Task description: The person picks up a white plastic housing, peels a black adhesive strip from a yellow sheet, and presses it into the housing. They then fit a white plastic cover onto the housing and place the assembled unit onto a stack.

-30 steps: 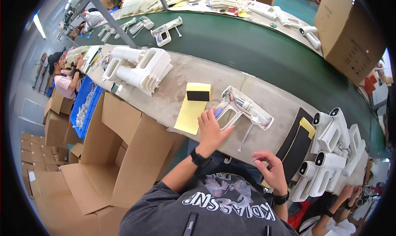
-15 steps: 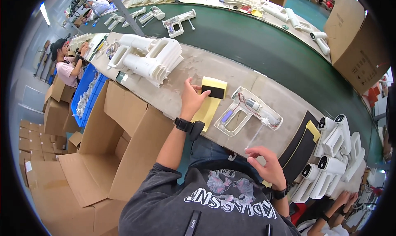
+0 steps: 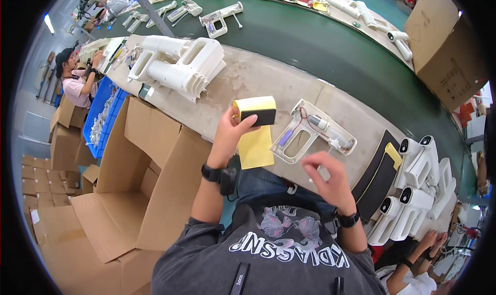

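My left hand [image 3: 228, 135] grips a black foam pad [image 3: 259, 117] with yellow backing paper, thumb across its front face. A yellow paper sheet [image 3: 257, 148] hangs below it over the table's near edge. To the right lies an opened white handheld-device housing half [image 3: 314, 132], showing a motor, red wires and a purple battery cell. My right hand [image 3: 330, 184] hovers at the near side of this housing, its fingers curled in. A small white tip shows by the fingers, but what they hold, if anything, is hard to make out.
White housing shells [image 3: 178, 65] are stacked at left on the table. Black foam sheets [image 3: 377, 173] and several finished white devices [image 3: 413, 202] are at right. A green conveyor [image 3: 289, 47] runs behind. An open carton [image 3: 139, 192] stands at left; co-workers sit at both sides.
My left hand has lifted the black pad and moved it left and nearer, tilting it up. My right hand has moved up toward the housing, its fingers curling in.
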`<state>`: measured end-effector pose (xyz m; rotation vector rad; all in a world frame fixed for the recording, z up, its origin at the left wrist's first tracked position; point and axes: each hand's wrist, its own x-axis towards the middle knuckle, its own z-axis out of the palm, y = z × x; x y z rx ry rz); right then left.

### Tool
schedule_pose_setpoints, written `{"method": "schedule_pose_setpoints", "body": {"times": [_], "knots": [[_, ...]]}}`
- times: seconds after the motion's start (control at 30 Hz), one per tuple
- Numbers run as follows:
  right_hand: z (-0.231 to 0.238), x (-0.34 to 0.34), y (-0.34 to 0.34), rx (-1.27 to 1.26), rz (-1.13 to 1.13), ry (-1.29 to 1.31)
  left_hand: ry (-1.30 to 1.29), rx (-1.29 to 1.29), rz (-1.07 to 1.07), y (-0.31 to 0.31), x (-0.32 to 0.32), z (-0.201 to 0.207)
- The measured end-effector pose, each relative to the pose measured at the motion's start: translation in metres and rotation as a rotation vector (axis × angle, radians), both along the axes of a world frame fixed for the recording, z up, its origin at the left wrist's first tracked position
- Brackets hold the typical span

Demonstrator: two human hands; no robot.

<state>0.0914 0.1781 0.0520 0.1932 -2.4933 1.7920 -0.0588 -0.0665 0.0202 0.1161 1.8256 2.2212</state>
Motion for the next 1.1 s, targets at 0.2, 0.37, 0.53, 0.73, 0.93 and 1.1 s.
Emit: {"method": "schedule_pose_setpoints", "body": {"times": [0.2, 0.37, 0.53, 0.73, 0.93, 1.1], "knots": [[-0.003, -0.045, -0.038, 0.139, -0.055, 0.355, -0.185, 0.029, -0.027, -0.011, 0.06, 0.017], [-0.026, -0.048, -0.047, 0.113, 0.075, 0.226, -0.137, 0.003, -0.002, -0.018, 0.081, 0.011], [-0.023, -0.04, -0.051, -0.106, 0.131, 0.113, -0.146, 0.134, 0.012, -0.022, 0.087, -0.002], [-0.025, -0.035, -0.047, -0.132, 0.16, 0.013, -0.195, 0.096, -0.137, -0.03, 0.084, -0.007], [-0.026, -0.031, -0.049, 0.053, 0.114, 0.121, -0.135, 0.112, -0.145, -0.026, 0.084, -0.009], [-0.053, -0.041, -0.042, -0.14, -0.129, -0.01, -0.101, 0.042, -0.121, -0.017, 0.082, -0.007]]}}
